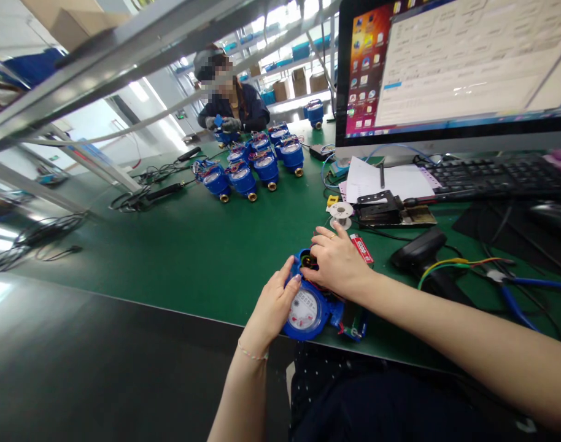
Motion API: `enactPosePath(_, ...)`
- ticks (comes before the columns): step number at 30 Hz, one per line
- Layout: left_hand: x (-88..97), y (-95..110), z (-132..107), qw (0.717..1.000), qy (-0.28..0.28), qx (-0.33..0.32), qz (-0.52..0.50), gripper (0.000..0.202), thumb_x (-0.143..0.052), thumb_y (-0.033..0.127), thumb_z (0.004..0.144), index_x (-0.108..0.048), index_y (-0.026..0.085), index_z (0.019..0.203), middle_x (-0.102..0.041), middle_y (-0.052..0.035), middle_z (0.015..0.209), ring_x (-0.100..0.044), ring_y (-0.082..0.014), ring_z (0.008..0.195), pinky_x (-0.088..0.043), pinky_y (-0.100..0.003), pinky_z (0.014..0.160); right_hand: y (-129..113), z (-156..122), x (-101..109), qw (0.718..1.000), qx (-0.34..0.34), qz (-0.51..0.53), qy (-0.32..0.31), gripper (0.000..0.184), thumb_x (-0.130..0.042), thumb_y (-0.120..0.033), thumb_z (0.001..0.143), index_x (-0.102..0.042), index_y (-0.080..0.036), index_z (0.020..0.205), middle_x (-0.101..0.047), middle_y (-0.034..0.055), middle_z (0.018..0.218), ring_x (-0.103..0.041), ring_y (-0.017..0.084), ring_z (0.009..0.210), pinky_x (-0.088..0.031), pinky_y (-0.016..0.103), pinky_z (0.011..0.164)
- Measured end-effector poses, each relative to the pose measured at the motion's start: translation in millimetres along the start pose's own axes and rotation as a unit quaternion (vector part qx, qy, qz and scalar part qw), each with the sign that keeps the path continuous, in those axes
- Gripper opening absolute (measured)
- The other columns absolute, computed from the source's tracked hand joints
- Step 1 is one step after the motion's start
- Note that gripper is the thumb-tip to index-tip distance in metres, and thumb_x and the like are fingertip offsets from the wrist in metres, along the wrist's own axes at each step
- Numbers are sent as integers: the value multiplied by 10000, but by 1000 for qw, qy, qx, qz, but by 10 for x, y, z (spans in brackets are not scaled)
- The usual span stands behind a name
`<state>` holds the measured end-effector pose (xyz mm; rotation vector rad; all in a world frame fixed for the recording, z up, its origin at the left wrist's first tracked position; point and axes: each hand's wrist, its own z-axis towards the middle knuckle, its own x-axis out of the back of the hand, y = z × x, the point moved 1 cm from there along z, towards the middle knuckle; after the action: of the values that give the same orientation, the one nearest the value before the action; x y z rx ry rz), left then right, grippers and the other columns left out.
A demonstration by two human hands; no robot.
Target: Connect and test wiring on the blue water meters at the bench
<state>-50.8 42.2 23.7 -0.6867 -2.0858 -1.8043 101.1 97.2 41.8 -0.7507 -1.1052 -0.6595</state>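
Observation:
A blue water meter (pixel 305 310) with a round white dial lies at the table's near edge, in front of me. My left hand (pixel 274 301) grips its left side, the thumb over the rim of the dial. Bent fingers of my right hand (pixel 338 261) reach into the round opening (pixel 308 261) at the meter's far end, where some wires show. Whatever those fingertips pinch is hidden. A small green circuit board (pixel 354 328) with wires rests at the meter's right side, partly beneath my right forearm.
Several blue meters (pixel 266 169) stand farther back, near a gloved co-worker (pixel 232 104). A solder wire spool (pixel 341 213), red-and-white box (pixel 362 248), black scanner (pixel 421 258) and blue-handled pliers (pixel 510 294) lie to the right, below a monitor (pixel 455 73) and keyboard (pixel 501 175). Cables (pixel 142 193) lie left.

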Motion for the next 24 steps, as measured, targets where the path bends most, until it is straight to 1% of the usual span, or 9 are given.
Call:
enactPosePath(5, -5, -25, 16, 1000, -5, 0, -19, 541, -395, 384, 893, -331, 147, 1375, -413, -101, 1390, -385, -234, 1275, -267, -397, 1094, 41, 48, -30, 995, 59, 82, 14, 122, -657, -213, 737, -671, -110, 800, -657, 98, 964, -480, 249, 1152, -247, 499, 1073)
enactPosePath(8, 23, -19, 34, 1000, -12, -6, -24, 549, -398, 389, 889, -335, 134, 1371, -386, -99, 1409, -362, -235, 1292, -249, -388, 1103, 88, 61, -57, 989, 114, 85, 36, 68, -643, -183, 746, -664, -120, 761, -653, 88, 968, -452, 244, 1187, -213, 505, 1087)
enactPosePath(11, 67, -10, 57, 998, -31, -10, -45, 564, -419, 394, 877, -345, 119, 1365, -367, -102, 1420, -363, -244, 1291, -250, -391, 1102, 123, 70, -42, 986, 145, 77, 30, 57, -642, -173, 753, -664, -120, 756, -648, 79, 996, -423, 243, 1219, -179, 512, 1096)
enactPosePath(13, 95, -25, 77, 996, -50, 2, -77, 569, -441, 405, 869, -351, 137, 1364, -359, -91, 1426, -397, -255, 1266, -294, -394, 1078, 132, 65, -4, 989, 135, 67, 5, 61, -653, -194, 761, -669, -135, 758, -649, 70, 1004, -425, 252, 1214, -182, 533, 1084)
enactPosePath(15, 118, -55, 98, 991, -68, 15, -116, 575, -465, 426, 861, -356, 167, 1363, -375, -79, 1418, -441, -262, 1229, -363, -389, 1029, 138, 42, 43, 995, 90, 41, -20, 110, -656, -251, 778, -677, -148, 748, -649, 78, 985, -457, 271, 1171, -223, 550, 1052)
enactPosePath(18, 159, -84, 121, 985, -84, 34, -146, 608, -484, 462, 847, -348, 177, 1367, -496, -101, 1321, -537, -266, 1118, -449, -389, 924, 157, -10, 91, 998, 29, -1, -47, 181, -628, -301, 807, -687, -146, 735, -631, 108, 958, -515, 283, 1057, -334, 513, 971)
enactPosePath(21, 204, -20, 134, 992, -90, 35, -77, 787, -655, 472, 715, -335, 182, 1373, -578, -119, 1212, -590, -272, 1015, -476, -390, 869, 185, -32, 111, 994, 17, 49, -97, 204, -573, -286, 837, -687, -163, 721, -596, 99, 980, -556, 225, 919, -443, 375, 833)
enactPosePath(22, 211, 26, 140, 995, -88, 32, -30, 862, -719, 462, 642, -347, 184, 1368, -593, -121, 1186, -591, -283, 1008, -478, -392, 864, 191, -27, 125, 991, 13, 70, -114, 213, -565, -289, 839, -684, -173, 705, -589, 91, 970, -558, 209, 884, -455, 338, 784)
enactPosePath(24, 200, 142, 159, 993, -79, 23, 86, 948, -787, 436, 530, -386, 177, 1349, -625, -131, 1117, -587, -324, 1004, -478, -410, 855, 186, -2, 177, 990, -2, 67, -123, 216, -580, -308, 820, -679, -181, 674, -577, 88, 917, -548, 220, 867, -444, 321, 731)
